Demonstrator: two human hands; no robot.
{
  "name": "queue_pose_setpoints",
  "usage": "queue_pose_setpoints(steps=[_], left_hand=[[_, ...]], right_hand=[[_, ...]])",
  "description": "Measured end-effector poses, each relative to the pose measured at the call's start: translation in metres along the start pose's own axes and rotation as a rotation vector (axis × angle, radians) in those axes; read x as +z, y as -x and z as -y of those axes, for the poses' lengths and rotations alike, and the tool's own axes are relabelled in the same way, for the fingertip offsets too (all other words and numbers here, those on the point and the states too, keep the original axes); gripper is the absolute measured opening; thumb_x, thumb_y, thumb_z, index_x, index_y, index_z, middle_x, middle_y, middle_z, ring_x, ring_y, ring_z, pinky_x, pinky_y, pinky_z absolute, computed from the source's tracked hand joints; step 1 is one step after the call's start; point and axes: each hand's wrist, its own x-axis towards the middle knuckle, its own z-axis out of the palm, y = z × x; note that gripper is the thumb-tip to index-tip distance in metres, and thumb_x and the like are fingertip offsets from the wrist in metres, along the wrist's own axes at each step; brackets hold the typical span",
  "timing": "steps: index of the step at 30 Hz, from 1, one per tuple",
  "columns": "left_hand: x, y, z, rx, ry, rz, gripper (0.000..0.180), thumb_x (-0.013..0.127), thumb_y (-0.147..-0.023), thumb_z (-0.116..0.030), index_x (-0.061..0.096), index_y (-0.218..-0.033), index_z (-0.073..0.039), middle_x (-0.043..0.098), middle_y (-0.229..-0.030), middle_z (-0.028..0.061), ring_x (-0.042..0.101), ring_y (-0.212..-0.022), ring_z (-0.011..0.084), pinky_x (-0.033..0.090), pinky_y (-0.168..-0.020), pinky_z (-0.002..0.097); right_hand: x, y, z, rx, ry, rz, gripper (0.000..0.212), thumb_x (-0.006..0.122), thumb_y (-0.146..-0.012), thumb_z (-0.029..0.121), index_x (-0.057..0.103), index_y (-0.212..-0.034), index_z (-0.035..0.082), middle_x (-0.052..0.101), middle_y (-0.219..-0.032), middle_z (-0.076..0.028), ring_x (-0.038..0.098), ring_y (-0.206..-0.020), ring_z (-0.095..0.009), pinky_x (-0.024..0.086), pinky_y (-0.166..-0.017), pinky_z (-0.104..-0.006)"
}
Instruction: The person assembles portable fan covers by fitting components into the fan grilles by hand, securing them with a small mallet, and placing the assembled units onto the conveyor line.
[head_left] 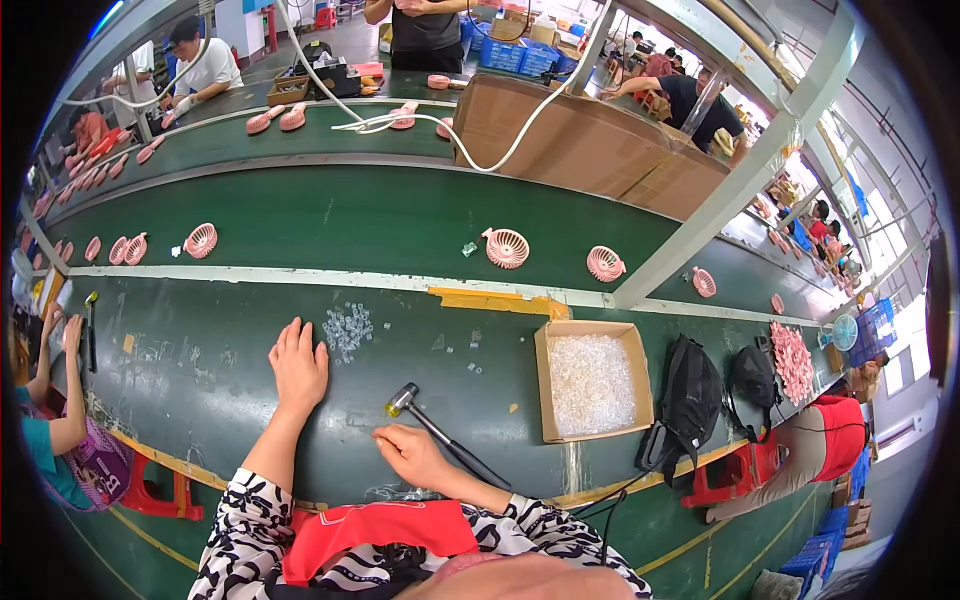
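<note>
Head view shows the left hand (299, 368) flat, fingers extended, seemingly empty, beside clear pieces (347, 331) on the green bench (215, 395), and the right hand (416, 456) half-curled, its hold I cannot tell, near the hammer (448, 437), probably laid there for easy reach.

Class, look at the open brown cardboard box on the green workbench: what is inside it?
The open brown cardboard box holds a heap of small clear pieces. They cover its bottom, so anything buried among or beneath them cannot be seen.

Both hands (299, 370) near small clear pieces (347, 332) and a hammer (439, 429)
</note>
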Motion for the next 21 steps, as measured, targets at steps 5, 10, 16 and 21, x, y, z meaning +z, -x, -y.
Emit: queue_pose_setpoints(steps=[5,10,16,21], left_hand=[[-0.0005,0.0003,0.0005,-0.004,-0.01,0.001,0.042,0.056,-0.092,-0.019,0.055,-0.13,-0.001,0.049,-0.141,0.0172,0.042,-0.133,0.0342,0.03,-0.109,0.0486],[-0.001,-0.0005,0.001,-0.011,-0.003,0.006,0.043,0.056,-0.091,-0.019,0.055,-0.13,-0.001,0.049,-0.141,0.0174,0.042,-0.133,0.0344,0.03,-0.109,0.0487],[-0.0006,-0.0013,0.0003,-0.008,0.007,-0.006,0.043,0.057,-0.091,-0.019,0.055,-0.129,0.0,0.049,-0.141,0.0179,0.042,-0.132,0.0343,0.03,-0.109,0.0486],[0.0003,0.0004,-0.0029,-0.004,0.014,-0.018,0.043,0.058,-0.09,-0.019,0.055,-0.129,-0.001,0.049,-0.141,0.0171,0.043,-0.132,0.0347,0.03,-0.108,0.0491]], right_hand=[[0.0002,-0.0003,0.0015,0.012,-0.003,0.004,0.013,0.06,-0.091,0.005,0.063,-0.101,-0.003,0.065,-0.083,-0.016,0.064,-0.07,-0.028,0.049,-0.062,-0.0347],[0.0015,-0.0011,0.0004,-0.004,0.009,-0.004,0.013,0.06,-0.091,0.005,0.064,-0.101,-0.003,0.065,-0.084,-0.016,0.065,-0.07,-0.029,0.049,-0.063,-0.0353],[0.0005,-0.0026,0.0019,0.003,0.015,0.0,0.014,0.06,-0.091,0.005,0.064,-0.101,-0.003,0.064,-0.082,-0.016,0.064,-0.07,-0.028,0.048,-0.062,-0.0352],[-0.0018,-0.0001,0.0047,-0.006,0.017,-0.015,0.013,0.06,-0.091,0.004,0.064,-0.101,-0.003,0.062,-0.079,-0.015,0.062,-0.067,-0.028,0.047,-0.06,-0.0353]])
